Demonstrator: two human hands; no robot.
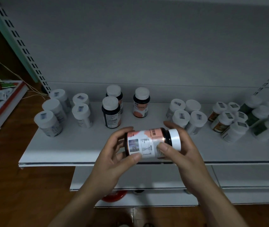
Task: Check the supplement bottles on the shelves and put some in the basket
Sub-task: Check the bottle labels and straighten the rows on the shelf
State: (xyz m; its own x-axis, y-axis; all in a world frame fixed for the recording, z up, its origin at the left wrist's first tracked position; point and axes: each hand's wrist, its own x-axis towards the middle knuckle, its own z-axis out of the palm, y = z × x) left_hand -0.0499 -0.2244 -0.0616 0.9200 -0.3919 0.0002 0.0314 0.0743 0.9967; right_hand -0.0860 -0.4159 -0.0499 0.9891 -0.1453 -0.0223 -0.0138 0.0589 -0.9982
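Red plastic (114, 196) shows nearest, below the shelving, possibly the basket, though I cannot tell; above it the left hand (112, 158) and right hand (186, 154) both curl round a dark supplement bottle (150, 143), held sideways over the near edge of the white shelf (81, 154), cap to the right; both thumbs lie on the label, so shifting them off the print and rolling the bottle slowly would serve the reading best; farther back stand three matching bottles (111, 112), flanked by white bottles (51, 122) left and right.

Dim, grey light; bright glare on the held bottle (153, 142); wide-angle bending, soft edges.
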